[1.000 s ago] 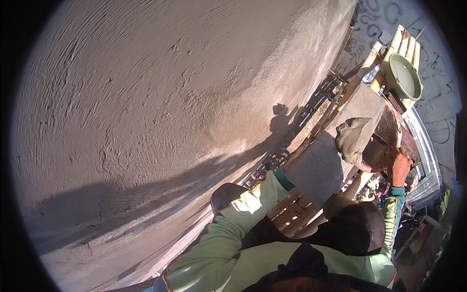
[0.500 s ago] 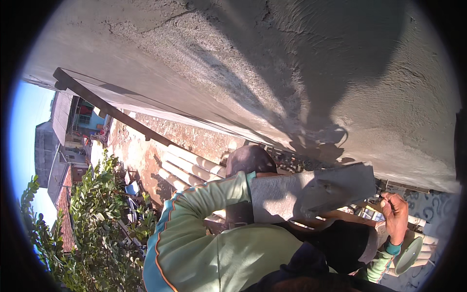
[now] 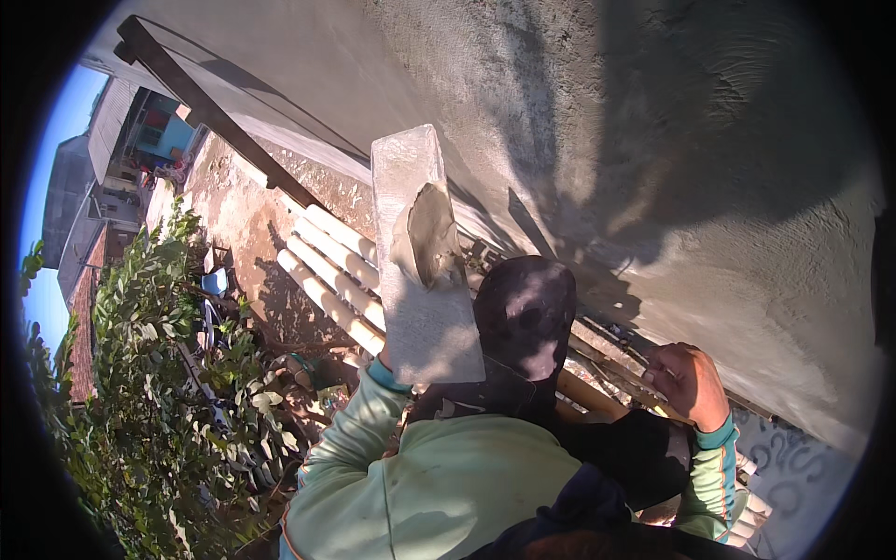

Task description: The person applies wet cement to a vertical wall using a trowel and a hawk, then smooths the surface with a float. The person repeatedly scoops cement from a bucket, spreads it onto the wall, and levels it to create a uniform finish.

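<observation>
A flat grey mortar board [image 3: 425, 341] is held up in front of my left side, tilted lengthwise. A lump of wet mortar [image 3: 425, 238] sits near its middle. My left hand [image 3: 385, 356] supports the board from behind; only a sliver of skin shows by the cuff and the fingers are hidden. Over on the right, my right hand [image 3: 691, 381] is closed with its fingers curled, close to the wall's lower part. Whatever lies inside that fist cannot be made out. The rough grey plastered wall [image 3: 653, 121] fills the upper right, crossed by shadows.
Pale bamboo poles [image 3: 331, 280] lie side by side beneath me. My bent knee [image 3: 525, 313] in dark cloth is between board and wall. A long dark beam [image 3: 210, 112] slants along the wall. Leafy branches [image 3: 177, 401] crowd the left, with houses [image 3: 112, 201] beyond a dirt yard.
The mortar board has swung left and turned from lying across my front to standing more lengthwise. My right hand has shifted left and curled more. The view has turned slightly.
</observation>
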Tool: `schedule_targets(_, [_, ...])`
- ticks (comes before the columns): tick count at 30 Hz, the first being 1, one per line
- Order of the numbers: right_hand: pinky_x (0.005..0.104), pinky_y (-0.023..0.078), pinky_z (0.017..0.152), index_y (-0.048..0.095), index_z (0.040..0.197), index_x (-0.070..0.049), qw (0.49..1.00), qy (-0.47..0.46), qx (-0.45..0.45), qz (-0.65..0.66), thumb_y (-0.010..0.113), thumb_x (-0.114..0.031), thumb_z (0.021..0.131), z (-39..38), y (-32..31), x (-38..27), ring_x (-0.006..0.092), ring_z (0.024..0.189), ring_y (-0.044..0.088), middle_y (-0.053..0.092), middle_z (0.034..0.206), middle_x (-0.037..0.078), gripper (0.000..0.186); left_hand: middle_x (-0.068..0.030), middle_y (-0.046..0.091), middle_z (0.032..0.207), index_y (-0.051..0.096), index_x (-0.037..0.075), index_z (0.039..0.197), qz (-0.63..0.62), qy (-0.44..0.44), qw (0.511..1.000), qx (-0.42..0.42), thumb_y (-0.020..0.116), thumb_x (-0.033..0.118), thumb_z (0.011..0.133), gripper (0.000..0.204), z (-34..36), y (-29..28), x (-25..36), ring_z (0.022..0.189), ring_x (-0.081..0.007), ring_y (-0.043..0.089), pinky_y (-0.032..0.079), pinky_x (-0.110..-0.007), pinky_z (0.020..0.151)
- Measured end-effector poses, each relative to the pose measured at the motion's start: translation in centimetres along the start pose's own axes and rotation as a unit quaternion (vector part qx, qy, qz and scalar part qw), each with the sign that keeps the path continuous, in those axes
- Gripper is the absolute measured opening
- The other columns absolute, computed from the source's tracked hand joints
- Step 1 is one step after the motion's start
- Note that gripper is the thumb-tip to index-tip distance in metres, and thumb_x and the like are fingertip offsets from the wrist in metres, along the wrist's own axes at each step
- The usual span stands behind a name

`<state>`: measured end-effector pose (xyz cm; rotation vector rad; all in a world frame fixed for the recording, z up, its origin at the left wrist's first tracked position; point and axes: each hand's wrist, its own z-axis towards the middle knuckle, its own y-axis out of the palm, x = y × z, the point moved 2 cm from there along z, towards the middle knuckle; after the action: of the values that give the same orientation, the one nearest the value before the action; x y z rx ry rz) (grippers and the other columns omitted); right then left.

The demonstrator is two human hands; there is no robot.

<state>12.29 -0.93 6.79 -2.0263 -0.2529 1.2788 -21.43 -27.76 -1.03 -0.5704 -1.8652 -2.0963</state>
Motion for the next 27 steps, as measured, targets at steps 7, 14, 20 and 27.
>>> schedule_targets(7, [0.0411, 0.053, 0.070, 0.071, 0.111, -0.004, 0.997, 0.055, 0.012, -0.049, 0.070, -0.006, 0.083, -4.5, 0.4, 5.6, 0.0388, 0.073, 0.068, 0.071, 0.082, 0.015, 0.028, -0.0137, 0.061, 0.139, 0.043, 0.006, 0.150, -0.003, 0.380, 0.888, 0.257, 0.044, 0.031, 0.109, 0.048, 12.9, -17.5, -5.9, 0.126, -0.0311, 0.061, 0.051, -0.047, 0.108])
schedule_targets(14, [0.0328, 0.054, 0.077, 0.069, 0.114, -0.001, 0.982, 0.134, 0.099, 0.093, 0.068, -0.001, 0.084, -8.2, -0.1, 8.0, 0.0279, 0.078, 0.071, 0.071, 0.084, 0.014, 0.030, -0.0088, 0.069, 0.101, 0.056, 0.003, 0.117, 0.147, 0.317, 0.868, 0.354, 0.056, 0.003, 0.096, 0.021, 21.2, -12.0, 0.0, 0.081, -0.0231, 0.072, 0.061, -0.038, 0.069])
schedule_targets(20, [0.0338, 0.049, 0.066, 0.068, 0.112, -0.001, 0.990, 0.047, 0.084, 0.107, 0.068, 0.001, 0.085, -5.5, -0.5, 6.8, 0.0203, 0.067, 0.064, 0.068, 0.078, 0.010, 0.027, -0.0128, 0.061, 0.076, 0.054, 0.002, 0.095, 0.284, 0.169, 0.871, 0.364, 0.050, 0.000, 0.090, 0.007, 20.9, -7.2, 8.9, 0.060, -0.0242, 0.060, 0.050, -0.039, 0.048])
schedule_targets(27, [0.0299, 0.050, 0.072, 0.068, 0.116, 0.001, 0.988, 0.062, 0.060, 0.131, 0.069, 0.000, 0.086, -4.1, -0.7, 6.0, 0.0134, 0.073, 0.061, 0.065, 0.077, 0.004, 0.029, -0.0094, 0.069, 0.083, 0.059, 0.006, 0.095, 0.571, 0.151, 0.708, 0.387, 0.052, 0.013, 0.100, 0.012, 23.5, 14.9, 23.2, 0.062, -0.0163, 0.061, 0.039, -0.028, 0.044])
